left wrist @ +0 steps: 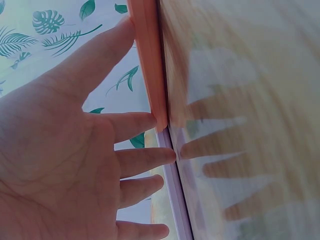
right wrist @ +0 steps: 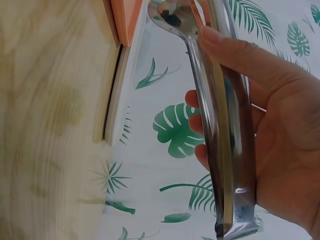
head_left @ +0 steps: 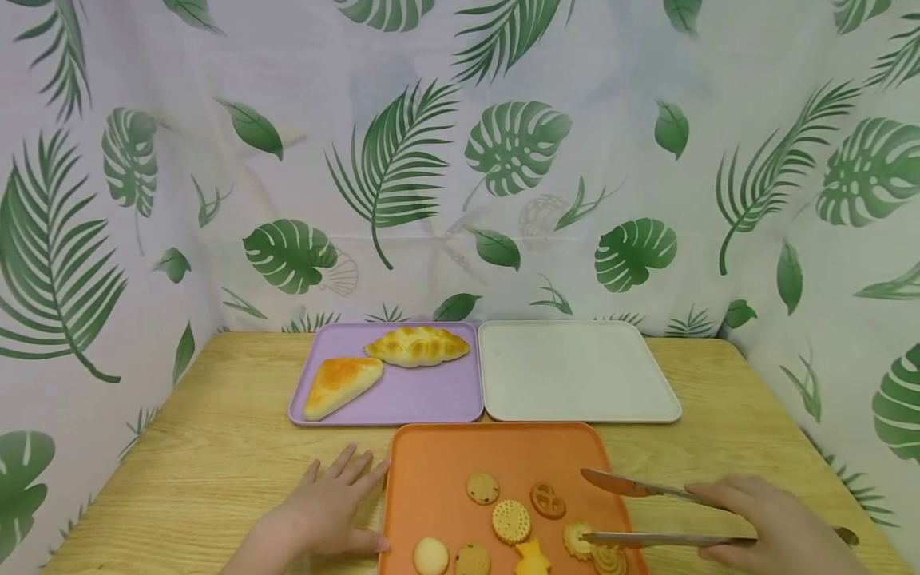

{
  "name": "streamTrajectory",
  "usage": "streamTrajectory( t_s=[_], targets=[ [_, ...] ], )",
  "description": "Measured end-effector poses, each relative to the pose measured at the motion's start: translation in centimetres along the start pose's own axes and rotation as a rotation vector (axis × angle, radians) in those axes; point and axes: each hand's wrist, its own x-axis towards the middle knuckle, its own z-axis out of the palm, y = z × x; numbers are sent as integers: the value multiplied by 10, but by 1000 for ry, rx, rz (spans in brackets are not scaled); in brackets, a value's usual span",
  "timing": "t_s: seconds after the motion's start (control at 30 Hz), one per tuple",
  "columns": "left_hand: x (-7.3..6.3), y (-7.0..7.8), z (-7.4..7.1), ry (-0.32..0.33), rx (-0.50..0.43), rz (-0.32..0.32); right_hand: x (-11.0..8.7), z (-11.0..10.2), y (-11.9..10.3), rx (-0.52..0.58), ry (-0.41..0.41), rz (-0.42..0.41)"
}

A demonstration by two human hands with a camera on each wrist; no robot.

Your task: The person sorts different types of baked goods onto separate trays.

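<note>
At lower right, nearest me, the right hand [head_left: 779, 519] grips metal tongs [head_left: 668, 540], arms apart. I'd judge it best to level both tips before squeezing gently near the flower-edged cookie [head_left: 574, 542], lower right on the orange tray [head_left: 431, 451]. The left hand [head_left: 323, 507], fingers splayed, touches its left rim.

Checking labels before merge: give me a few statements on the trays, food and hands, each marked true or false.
1. The right hand holds metal tongs. True.
2. The metal tongs' tips are pressed together. False: they are spread apart.
3. In the head view, the white tray sits right of the purple tray. True.
4. The white tray holds two breads. False: the braided bread and triangular bread lie on the purple tray.
5. The left hand touches the orange tray. True.
</note>
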Motion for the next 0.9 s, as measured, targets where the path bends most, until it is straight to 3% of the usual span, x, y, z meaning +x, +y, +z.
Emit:
streamTrajectory(
  t_s=[0.17,0.33,0.63,0.83,0.9],
  targets=[
    [0,-1,0,-10,-6,0,-8,3,10,60,-33,-131],
    [0,-1,0,-9,-14,4,-14,7,15,34,-35,-218],
    [0,0,1,-8,-29,9,-16,10,9,-25,-17,-200],
    [0,0,1,-14,-27,10,-12,11,1,27,73,-309],
    [0,0,2,-13,-25,12,-11,10,-1,29,58,-296]
  ],
)
